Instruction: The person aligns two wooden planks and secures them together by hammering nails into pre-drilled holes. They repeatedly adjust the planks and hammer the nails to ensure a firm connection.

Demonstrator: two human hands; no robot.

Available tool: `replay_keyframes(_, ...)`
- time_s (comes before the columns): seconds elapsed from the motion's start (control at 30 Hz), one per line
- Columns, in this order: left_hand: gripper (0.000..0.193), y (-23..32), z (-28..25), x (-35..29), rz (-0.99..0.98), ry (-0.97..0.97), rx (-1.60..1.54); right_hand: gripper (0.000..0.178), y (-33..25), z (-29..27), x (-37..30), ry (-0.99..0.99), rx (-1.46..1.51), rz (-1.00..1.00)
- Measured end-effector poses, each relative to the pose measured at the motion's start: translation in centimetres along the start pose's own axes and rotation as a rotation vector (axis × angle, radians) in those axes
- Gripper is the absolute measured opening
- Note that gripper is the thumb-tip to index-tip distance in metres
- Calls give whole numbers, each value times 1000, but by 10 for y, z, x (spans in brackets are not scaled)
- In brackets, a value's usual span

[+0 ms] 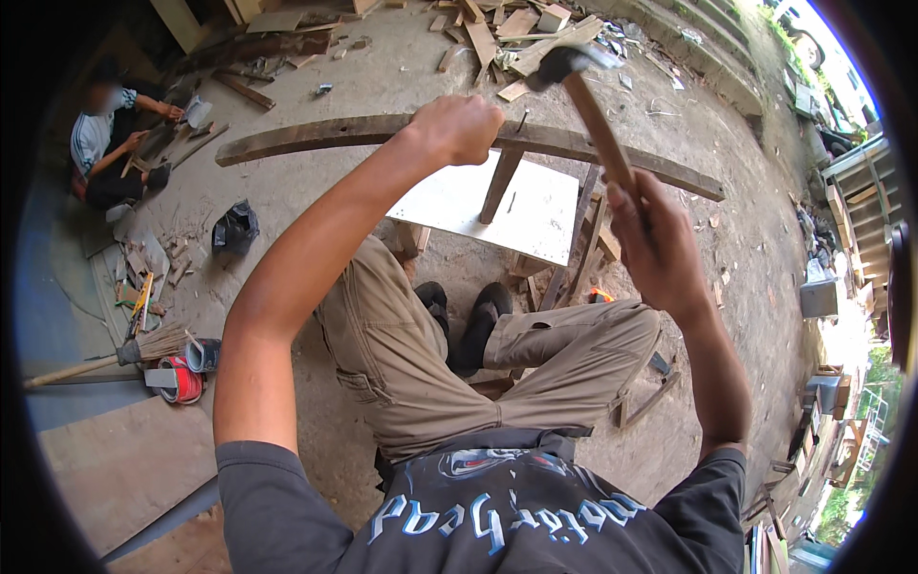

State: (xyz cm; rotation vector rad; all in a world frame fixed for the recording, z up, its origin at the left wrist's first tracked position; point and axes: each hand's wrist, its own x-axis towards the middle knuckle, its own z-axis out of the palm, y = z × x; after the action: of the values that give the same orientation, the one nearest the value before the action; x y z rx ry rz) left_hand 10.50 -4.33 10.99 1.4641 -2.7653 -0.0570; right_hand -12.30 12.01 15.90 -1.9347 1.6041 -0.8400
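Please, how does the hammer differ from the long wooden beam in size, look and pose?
The hammer looks much shorter than the long wooden beam. The hammer has a metallic-looking head; the beam is a plain wooden length. The hammer is raised at a slant in the right hand; the beam lies crosswise in front of the person. Both show brown, wood-like surfaces.

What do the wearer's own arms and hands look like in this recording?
The left arm and right arm are bare below the short, dark grey sleeves of a T-shirt with pale lettering. No glove shows on the left hand or right hand, and no watch or cable shows.
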Motion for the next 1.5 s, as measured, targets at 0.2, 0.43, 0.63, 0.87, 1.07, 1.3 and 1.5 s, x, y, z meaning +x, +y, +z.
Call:
replay_keyframes(0.2, 24, 3, -2, 2, -4, 1, 9, 24, -3, -2, 4, -22, -205, -181)
replay_keyframes(0.43, 25, 9, -3, 2, -7, -31, -11, 19, -2, -2, 1, 54, -74, -100)
replay_keyframes(0.63, 23, 6, -5, 3, -17, -18, 8, 17, -19, -13, 2, 75, 16, -32)
replay_keyframes(0.87, 25, 2, -2, 0, 17, -14, 1, 16, -16, -20, -4, -45, -101, -71)
replay_keyframes(1.07, 25, 4, -3, 2, 7, -2, -4, 21, -8, -15, 7, -55, -110, -20)
replay_keyframes(1.3, 23, 0, 3, 7, 19, -7, 1, 22, -9, -8, 9, 85, -14, -66)
replay_keyframes(1.5, 23, -1, 1, 2, 1, 6, -26, 20, -22, -25, 10, 5, -24, -54)
